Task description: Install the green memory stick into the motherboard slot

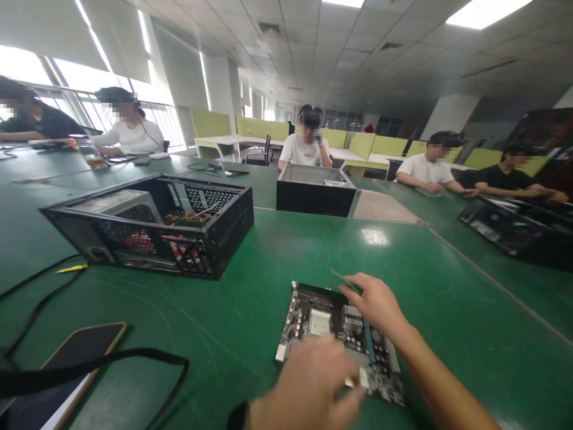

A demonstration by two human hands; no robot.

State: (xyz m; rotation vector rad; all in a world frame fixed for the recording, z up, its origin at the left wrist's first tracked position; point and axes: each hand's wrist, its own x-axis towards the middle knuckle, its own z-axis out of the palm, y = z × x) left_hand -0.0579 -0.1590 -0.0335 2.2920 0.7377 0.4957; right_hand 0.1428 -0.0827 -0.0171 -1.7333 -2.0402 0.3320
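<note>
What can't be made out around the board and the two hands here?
Head view only:
1. Near edge of the motherboard: covered by the left hand, so what its fingers touch is hidden.
2. The thin green card in the right hand: mostly behind the fingers, too small to identify.
3. Inside of the open computer case: dark, parts too small.
4. The phone: crossed by a black strap, cut off by the bottom edge.

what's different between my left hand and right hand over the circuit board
The right hand reaches to the far edge of the circuit board and pinches a thin green strip; the left hand sits at its near edge, its grip unclear. The right hand shows sharp, fingers stretched forward; the left hand is blurred, fingers curled. Both are bare and over the same board.
</note>
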